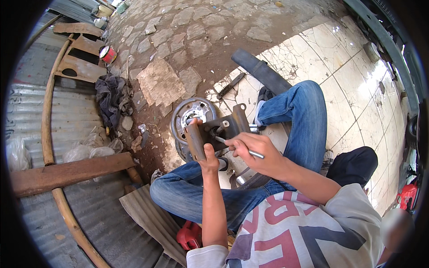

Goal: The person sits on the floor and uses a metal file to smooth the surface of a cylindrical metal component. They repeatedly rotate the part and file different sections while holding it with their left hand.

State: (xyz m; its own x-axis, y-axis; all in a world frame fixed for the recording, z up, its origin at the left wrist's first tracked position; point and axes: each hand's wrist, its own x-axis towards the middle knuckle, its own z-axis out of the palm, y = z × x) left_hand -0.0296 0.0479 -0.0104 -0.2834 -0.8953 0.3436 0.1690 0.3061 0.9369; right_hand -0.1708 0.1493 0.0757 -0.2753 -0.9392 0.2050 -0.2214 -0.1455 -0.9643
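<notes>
My left hand (206,158) grips a dark, rusty steel bracket (237,123) by its upright side, holding it tilted above my crossed legs. My right hand (254,149) is closed around a slim silver metal tool (255,154), its far end at the dark opening near the bracket's middle. Behind the bracket lies a round silver metal wheel disc (183,109) with holes, partly hidden by the bracket and my left hand.
A dark rubber strip (259,69) and a black brush-like tool (230,87) lie beyond. Corrugated sheets (49,116), wooden poles and crumpled dark cloth (109,98) line the left. A red container (190,234) sits near my left arm; broken tiles (348,111) spread right.
</notes>
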